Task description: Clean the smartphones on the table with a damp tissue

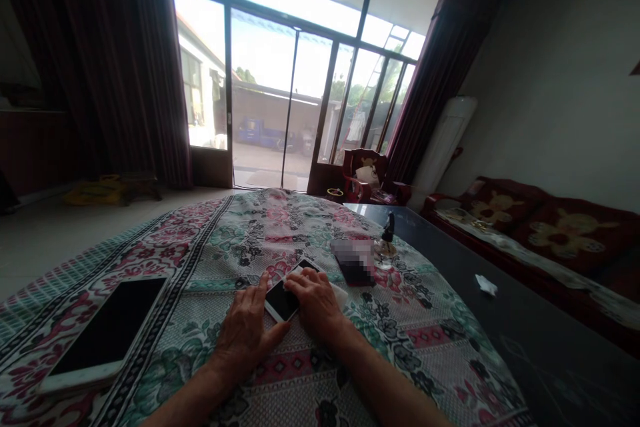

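The small phone (pixel 281 300) lies face up on a floral cloth (pixel 425 347), between the hands. The left hand (pixel 244 337) has a wide grip, thumb spread, with a fingertip at the phone's edge. The right hand (pixel 316 305) has a narrow grip, curled over the phone's upper end, above a white wipe (pixel 340 296). Left of the phone lies a larger white phone (pixel 106 333). Beyond it are a dark phone (pixel 353 265), partly blurred, and a glass dropper bottle (pixel 385 252). Right of it, a tissue (pixel 486 285) sits on a dark glass bench (pixel 520 340).
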Action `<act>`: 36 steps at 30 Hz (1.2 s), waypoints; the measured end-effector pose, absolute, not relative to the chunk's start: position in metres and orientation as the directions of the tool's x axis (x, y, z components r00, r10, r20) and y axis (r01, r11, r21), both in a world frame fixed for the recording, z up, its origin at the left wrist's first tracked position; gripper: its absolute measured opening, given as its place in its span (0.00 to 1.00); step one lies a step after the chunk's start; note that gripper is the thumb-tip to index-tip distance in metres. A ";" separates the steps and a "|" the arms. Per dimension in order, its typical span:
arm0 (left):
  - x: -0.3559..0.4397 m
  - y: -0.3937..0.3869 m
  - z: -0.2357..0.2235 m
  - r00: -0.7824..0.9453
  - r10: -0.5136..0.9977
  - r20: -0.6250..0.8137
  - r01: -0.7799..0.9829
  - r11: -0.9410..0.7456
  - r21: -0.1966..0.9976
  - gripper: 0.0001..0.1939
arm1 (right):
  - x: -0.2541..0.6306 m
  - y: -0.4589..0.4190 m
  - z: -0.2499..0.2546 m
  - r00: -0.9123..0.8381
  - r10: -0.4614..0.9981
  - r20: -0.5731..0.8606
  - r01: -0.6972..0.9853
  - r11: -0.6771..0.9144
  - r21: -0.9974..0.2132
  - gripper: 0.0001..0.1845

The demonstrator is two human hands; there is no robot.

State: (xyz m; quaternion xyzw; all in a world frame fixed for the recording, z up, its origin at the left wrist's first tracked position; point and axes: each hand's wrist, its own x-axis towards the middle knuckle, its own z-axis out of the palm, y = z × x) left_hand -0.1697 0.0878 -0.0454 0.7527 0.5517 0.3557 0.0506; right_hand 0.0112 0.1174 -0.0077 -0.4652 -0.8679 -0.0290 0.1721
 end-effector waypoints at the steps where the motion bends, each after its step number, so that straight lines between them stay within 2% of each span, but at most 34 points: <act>1: -0.170 0.088 -0.045 0.136 0.866 0.480 0.795 -0.385 0.469 0.39 | 0.013 0.120 -0.008 -0.454 0.826 0.333 0.849 0.515 -0.120 0.18; 5: -0.169 0.087 -0.044 0.138 0.860 0.491 0.799 -0.390 0.458 0.40 | 0.023 0.132 -0.010 -0.310 0.891 0.333 0.917 0.373 -0.144 0.20; 15: -0.170 0.089 -0.050 0.122 0.840 0.528 0.797 -0.399 0.452 0.41 | -0.006 0.109 -0.004 -0.550 0.774 0.313 0.772 0.614 -0.161 0.14; 18: -0.171 0.088 -0.050 0.111 0.841 0.530 0.802 -0.390 0.451 0.42 | 0.006 0.114 -0.003 -0.476 0.823 0.311 0.820 0.543 -0.182 0.17; 22: -0.173 0.089 -0.049 0.102 0.864 0.493 0.794 -0.369 0.483 0.43 | 0.028 0.126 -0.003 -0.278 0.908 0.313 0.916 0.349 -0.199 0.21; 25: -0.174 0.092 -0.048 0.075 0.887 0.456 0.777 -0.338 0.531 0.43 | 0.032 0.129 -0.005 -0.250 0.919 0.303 0.932 0.313 -0.180 0.22; 30: -0.174 0.097 -0.049 0.039 0.887 0.459 0.774 -0.318 0.548 0.43 | 0.011 0.122 -0.009 -0.380 0.869 0.317 0.879 0.446 -0.168 0.20; 36: -0.174 0.098 -0.052 0.029 0.879 0.477 0.771 -0.323 0.549 0.40 | -0.018 0.105 -0.008 -0.606 0.728 0.320 0.720 0.673 -0.169 0.16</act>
